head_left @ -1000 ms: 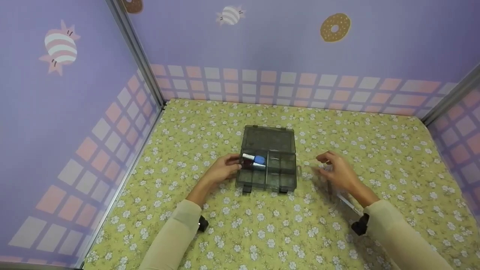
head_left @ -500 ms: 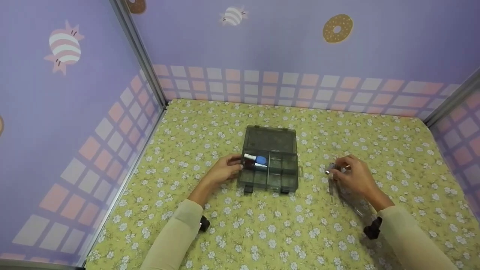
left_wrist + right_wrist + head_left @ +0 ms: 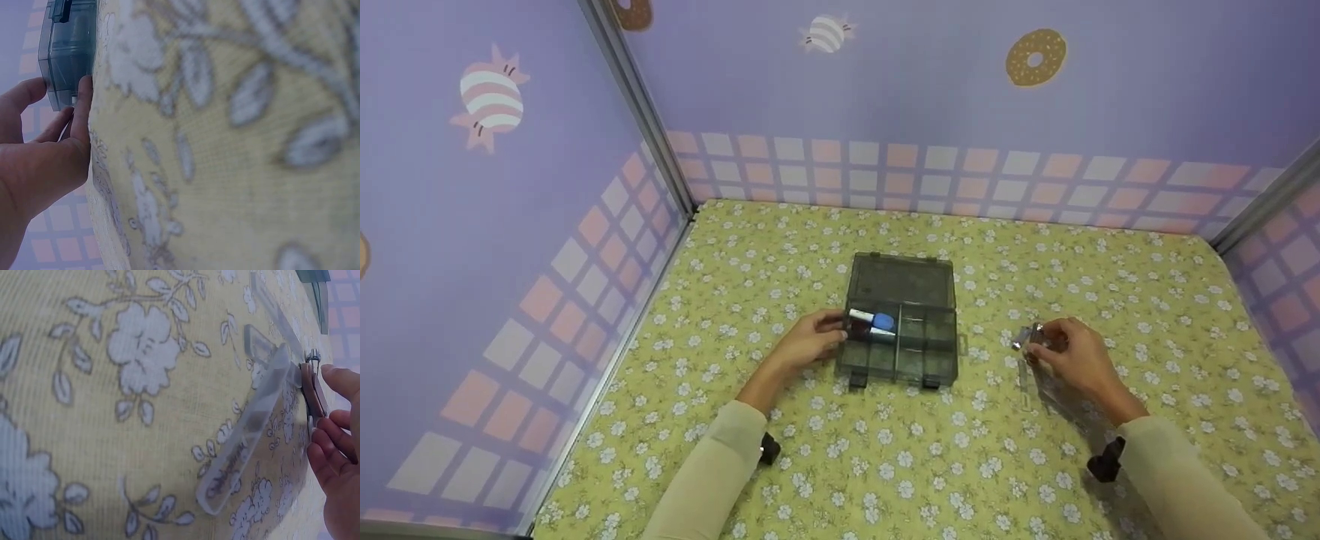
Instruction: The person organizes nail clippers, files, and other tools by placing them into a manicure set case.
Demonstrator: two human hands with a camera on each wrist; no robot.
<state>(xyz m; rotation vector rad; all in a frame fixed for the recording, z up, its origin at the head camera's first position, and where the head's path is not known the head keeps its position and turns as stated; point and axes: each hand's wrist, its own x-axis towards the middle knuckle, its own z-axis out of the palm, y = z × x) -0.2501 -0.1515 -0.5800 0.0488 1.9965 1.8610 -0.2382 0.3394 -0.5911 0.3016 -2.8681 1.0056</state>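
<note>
Divided box (image 3: 913, 330) lay open, we gripped its left edge in our left hand (image 3: 804, 343), pinched a small tool (image 3: 309, 386) in our right hand (image 3: 1080, 356), near clear strips (image 3: 244, 444).

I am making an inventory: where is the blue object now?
In the head view, the blue object lies in the open gray box, just left of the central divider, near the left hand.

Yellow floral cloth (image 3: 840, 480): carries one open smoky compartment box (image 3: 911, 360); rightward, clear plastic strips (image 3: 242, 444), one lettered.
</note>
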